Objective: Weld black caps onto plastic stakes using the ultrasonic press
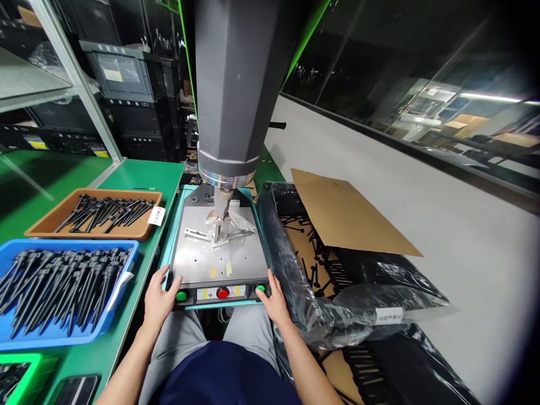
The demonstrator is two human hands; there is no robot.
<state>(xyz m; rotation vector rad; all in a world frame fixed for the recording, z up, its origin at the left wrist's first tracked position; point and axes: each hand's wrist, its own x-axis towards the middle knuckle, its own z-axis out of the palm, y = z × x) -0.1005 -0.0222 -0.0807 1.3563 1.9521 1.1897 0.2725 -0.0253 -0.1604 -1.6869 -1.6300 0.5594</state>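
My left hand (158,297) rests at the front left corner of a press machine's base (177,270), thumb and fingers spread, with the thumb beside the left green button (181,296). At the opposite corner my right hand (275,301) lies with its thumb at the right green button (260,288) and its fingers along the side. Between the two sits a red button (222,293). Above the metal plate (189,225), the machine's narrow metal tip (222,202) reaches down to a small metal fixture (220,239). Whether a part lies in the fixture, I cannot tell.
On the green bench at left stand a blue tray (134,256) and a brown tray (42,230), both with black ribbed parts. At right, a plastic-lined box (274,236) of black parts carries a cardboard sheet (350,214). A phone-like device (76,391) lies bottom left.
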